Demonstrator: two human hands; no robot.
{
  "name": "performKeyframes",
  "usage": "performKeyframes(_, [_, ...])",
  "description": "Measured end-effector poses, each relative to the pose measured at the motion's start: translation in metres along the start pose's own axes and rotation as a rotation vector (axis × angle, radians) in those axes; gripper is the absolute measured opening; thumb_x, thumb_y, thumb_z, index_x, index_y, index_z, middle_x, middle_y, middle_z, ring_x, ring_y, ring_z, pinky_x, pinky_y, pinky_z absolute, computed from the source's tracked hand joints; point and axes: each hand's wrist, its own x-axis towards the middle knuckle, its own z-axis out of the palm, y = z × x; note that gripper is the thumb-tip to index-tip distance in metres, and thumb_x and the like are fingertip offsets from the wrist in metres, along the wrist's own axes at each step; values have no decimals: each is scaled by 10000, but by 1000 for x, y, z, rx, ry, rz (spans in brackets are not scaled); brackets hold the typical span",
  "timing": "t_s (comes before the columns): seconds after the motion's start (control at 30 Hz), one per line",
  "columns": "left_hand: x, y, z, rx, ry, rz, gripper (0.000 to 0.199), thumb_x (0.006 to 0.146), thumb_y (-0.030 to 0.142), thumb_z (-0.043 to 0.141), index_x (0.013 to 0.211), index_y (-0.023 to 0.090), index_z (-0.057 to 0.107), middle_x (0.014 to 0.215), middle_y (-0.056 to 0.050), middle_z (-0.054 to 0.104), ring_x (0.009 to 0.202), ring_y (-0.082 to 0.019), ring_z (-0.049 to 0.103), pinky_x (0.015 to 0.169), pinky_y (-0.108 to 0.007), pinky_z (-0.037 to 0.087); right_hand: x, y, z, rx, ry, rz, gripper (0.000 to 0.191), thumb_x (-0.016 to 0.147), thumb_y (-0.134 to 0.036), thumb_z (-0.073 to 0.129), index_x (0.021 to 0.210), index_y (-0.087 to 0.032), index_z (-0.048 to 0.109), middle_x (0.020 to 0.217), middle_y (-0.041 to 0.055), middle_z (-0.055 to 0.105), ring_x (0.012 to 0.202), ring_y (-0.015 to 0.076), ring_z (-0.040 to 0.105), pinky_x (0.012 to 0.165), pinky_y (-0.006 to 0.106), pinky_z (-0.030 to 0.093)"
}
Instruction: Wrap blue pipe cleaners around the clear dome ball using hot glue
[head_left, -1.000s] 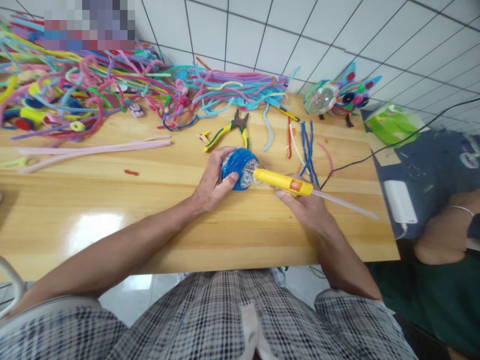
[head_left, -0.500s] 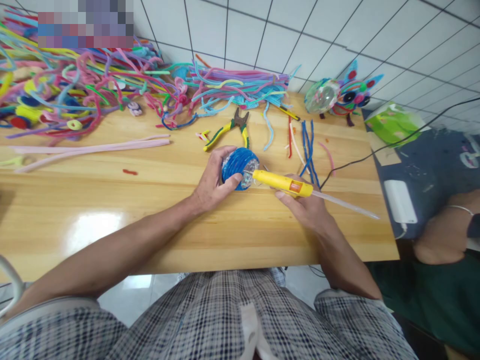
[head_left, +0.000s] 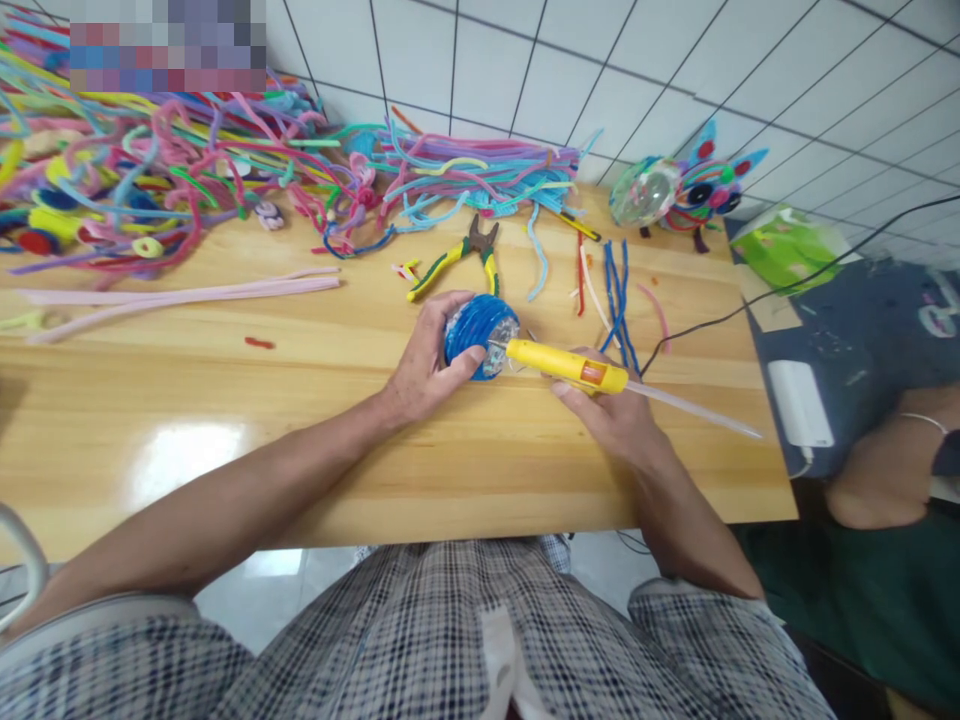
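Blue-wrapped, rounded pc w/ clear crinkly end is in L hand, gripped btwn thumb & fingers, above pale wooden table, nr yellow-and-green-handled metal pliers. R hand holds yellow plastic glue gun, translucent glue stick out its back. Nozzle's at clear end; contact unclear. Thin fuzzy blue stems lie nr R hand.

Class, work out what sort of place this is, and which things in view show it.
Probably a craft workspace: coloured fuzzy stems are heaped on the wooden table, a bright animal-like figure stands at the back, and the right hand holds a yellow glue gun.
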Motion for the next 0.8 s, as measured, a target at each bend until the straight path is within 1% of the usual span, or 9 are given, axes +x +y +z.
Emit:
performKeyframes(0.13, [0, 0, 0, -4, -9, 6, 660, 1115, 623, 633, 1631, 258, 443, 1607, -175, 543, 1538, -369, 557, 1332, -598, 462, -2, 2, 2, 37, 13, 87, 189, 1051, -458, 720, 1099, -278, 753, 1014, 50, 805, 912, 268, 771, 847, 419, 642])
performKeyframes(0.23, [0, 1, -1, -10, -8, -2, 661, 1110, 624, 642, 1630, 264, 450, 1615, -171, 542, 1545, -371, 552, 1336, -597, 459, -3, 2, 2, 49, 16, 115, 203, 1057, -467, 716, 1113, -275, 750, 1019, 53, 811, 921, 268, 773, 855, 420, 643])
performKeyframes(0.47, [-1, 1, 0, -7, 3, -9, 669, 1105, 634, 644, 1626, 259, 455, 1617, -170, 547, 1553, -371, 552, 1346, -593, 453, -1, 1, -1, 27, 2, 21, 154, 1063, -422, 695, 1072, -274, 736, 999, 45, 775, 901, 258, 761, 826, 402, 598])
performKeyframes(0.63, [-1, 1, 0, -4, -1, -13, 678, 1108, 654, 625, 1627, 255, 448, 1610, -171, 551, 1548, -373, 555, 1335, -599, 467, -1, 3, -1, 31, 3, 33, 146, 1073, -409, 684, 1049, -272, 728, 972, 35, 767, 873, 249, 753, 818, 393, 598])
performKeyframes(0.8, [0, 2, -1, 17, -13, 1, 667, 1119, 639, 615, 1630, 251, 433, 1608, -174, 543, 1541, -367, 555, 1334, -600, 467, 0, 1, -1, 13, 14, 28, 159, 1069, -423, 685, 1029, -274, 725, 977, 34, 773, 886, 250, 751, 842, 395, 605])
